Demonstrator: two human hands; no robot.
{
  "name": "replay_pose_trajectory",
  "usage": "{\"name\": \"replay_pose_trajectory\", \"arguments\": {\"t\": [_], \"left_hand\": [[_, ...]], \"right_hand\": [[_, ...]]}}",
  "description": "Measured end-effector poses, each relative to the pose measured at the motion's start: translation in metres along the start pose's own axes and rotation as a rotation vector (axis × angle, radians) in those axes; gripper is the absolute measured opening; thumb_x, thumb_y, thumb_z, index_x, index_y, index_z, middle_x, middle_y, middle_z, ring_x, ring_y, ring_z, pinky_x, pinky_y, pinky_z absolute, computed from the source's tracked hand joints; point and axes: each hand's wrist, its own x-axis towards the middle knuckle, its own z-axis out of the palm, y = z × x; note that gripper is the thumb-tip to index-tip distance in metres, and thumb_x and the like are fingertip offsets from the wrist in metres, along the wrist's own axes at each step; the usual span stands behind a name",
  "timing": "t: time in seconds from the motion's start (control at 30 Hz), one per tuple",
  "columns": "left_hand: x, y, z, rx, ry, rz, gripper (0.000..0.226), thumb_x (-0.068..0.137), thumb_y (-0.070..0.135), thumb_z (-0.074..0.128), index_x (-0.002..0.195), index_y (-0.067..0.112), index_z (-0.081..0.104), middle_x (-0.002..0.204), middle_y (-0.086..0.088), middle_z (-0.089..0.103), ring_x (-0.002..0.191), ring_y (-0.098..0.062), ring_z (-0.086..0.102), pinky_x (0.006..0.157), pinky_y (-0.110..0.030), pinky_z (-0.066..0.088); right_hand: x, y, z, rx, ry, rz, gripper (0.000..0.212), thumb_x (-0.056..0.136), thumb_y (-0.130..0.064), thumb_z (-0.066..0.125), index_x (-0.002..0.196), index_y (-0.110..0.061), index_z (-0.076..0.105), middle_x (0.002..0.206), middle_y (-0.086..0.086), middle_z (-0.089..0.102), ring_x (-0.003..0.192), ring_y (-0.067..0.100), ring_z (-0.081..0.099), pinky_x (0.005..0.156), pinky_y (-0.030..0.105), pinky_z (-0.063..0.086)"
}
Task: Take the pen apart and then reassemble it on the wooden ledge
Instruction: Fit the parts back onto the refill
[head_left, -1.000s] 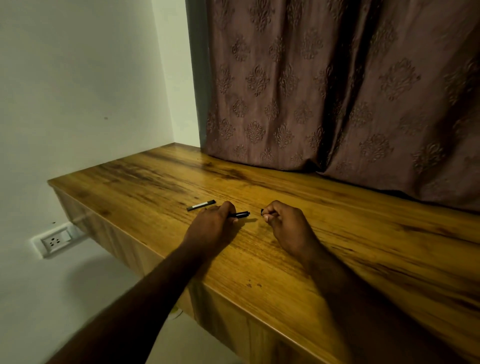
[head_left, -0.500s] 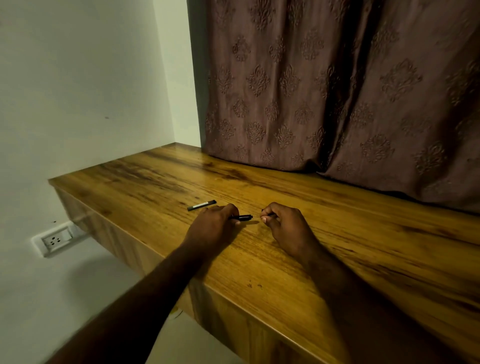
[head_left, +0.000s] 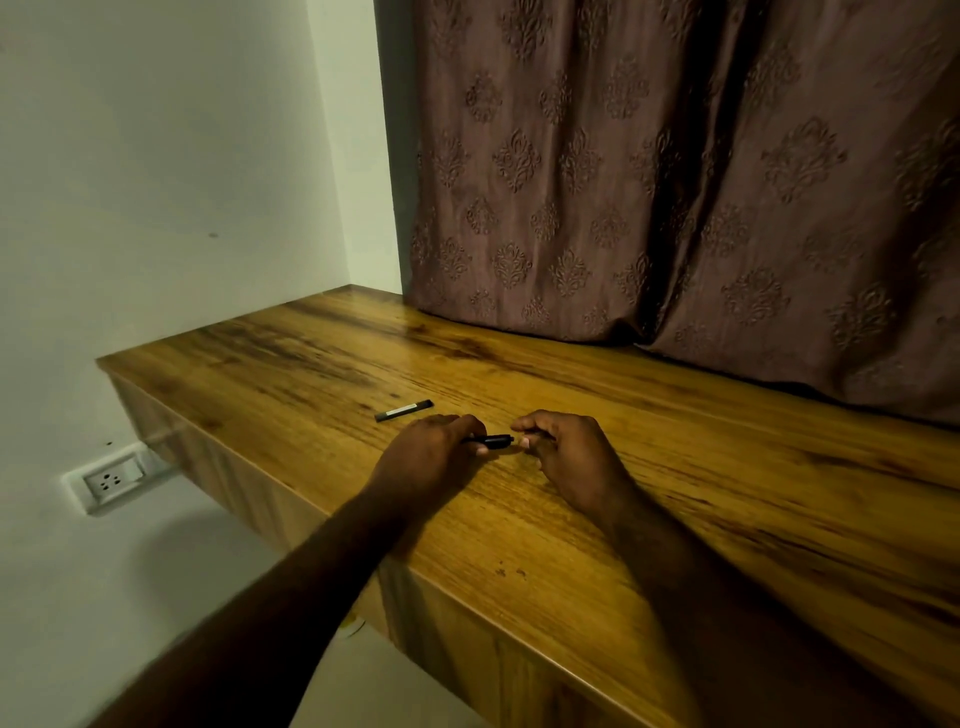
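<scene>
My left hand is closed on the black pen barrel, whose free end sticks out to the right, low over the wooden ledge. My right hand pinches a small pen part at its fingertips, mostly hidden by the fingers, right at the barrel's tip. A separate black pen piece with a pale band lies on the ledge just beyond my left hand.
A brown patterned curtain hangs along the back of the ledge. A white wall stands on the left with a power socket below the ledge's left end. The ledge's front edge runs under my forearms.
My hands have drawn together: the gap between the barrel's tip and my right fingertips has closed. The loose piece on the ledge has not moved.
</scene>
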Motion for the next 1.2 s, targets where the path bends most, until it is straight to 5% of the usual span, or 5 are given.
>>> {"name": "replay_pose_trajectory", "arguments": {"t": [0.33, 0.63, 0.77, 0.9, 1.2], "left_hand": [[0.0, -0.003, 0.006, 0.009, 0.06, -0.017, 0.032, 0.093, 0.038, 0.044, 0.1, 0.012, 0.062, 0.082, -0.006, 0.067, 0.072, -0.022, 0.06, 0.061, -0.032, 0.046], [0.002, -0.009, 0.009, 0.006, 0.039, 0.005, 0.031, 0.092, 0.038, 0.046, 0.096, 0.015, 0.065, 0.083, -0.001, 0.065, 0.073, -0.017, 0.059, 0.063, -0.03, 0.045], [0.001, -0.007, 0.006, -0.011, 0.041, 0.023, 0.027, 0.093, 0.03, 0.048, 0.111, 0.017, 0.065, 0.088, -0.002, 0.068, 0.074, -0.016, 0.061, 0.064, -0.029, 0.048], [0.0, -0.007, 0.005, -0.01, 0.046, 0.039, 0.026, 0.091, 0.019, 0.052, 0.114, 0.017, 0.063, 0.089, -0.003, 0.068, 0.075, -0.016, 0.061, 0.065, -0.032, 0.05], [-0.001, -0.001, 0.004, -0.028, 0.071, -0.078, 0.034, 0.095, 0.047, 0.042, 0.1, 0.015, 0.054, 0.079, -0.003, 0.063, 0.067, -0.017, 0.057, 0.057, -0.03, 0.044]], "right_hand": [[0.001, 0.003, -0.002, 0.018, 0.121, -0.01, 0.021, 0.092, -0.009, 0.058, 0.106, -0.017, 0.071, 0.095, 0.0, 0.073, 0.08, 0.008, 0.066, 0.073, 0.031, 0.056], [0.001, 0.0, 0.0, -0.035, 0.064, -0.018, 0.024, 0.093, -0.011, 0.057, 0.111, -0.018, 0.072, 0.104, -0.002, 0.074, 0.094, 0.01, 0.067, 0.084, 0.029, 0.055], [0.004, 0.004, -0.007, -0.057, 0.206, 0.049, 0.02, 0.093, -0.014, 0.059, 0.107, -0.016, 0.073, 0.099, -0.002, 0.074, 0.081, 0.007, 0.065, 0.07, 0.021, 0.049], [0.009, 0.015, -0.017, -0.087, 0.37, 0.211, 0.015, 0.09, -0.013, 0.062, 0.098, -0.014, 0.074, 0.098, 0.002, 0.075, 0.092, 0.017, 0.068, 0.08, 0.026, 0.051], [0.011, 0.016, -0.007, -0.339, 0.102, 0.196, 0.011, 0.088, -0.028, 0.067, 0.095, -0.026, 0.074, 0.104, -0.002, 0.063, 0.094, 0.02, 0.062, 0.075, 0.029, 0.046]]}}
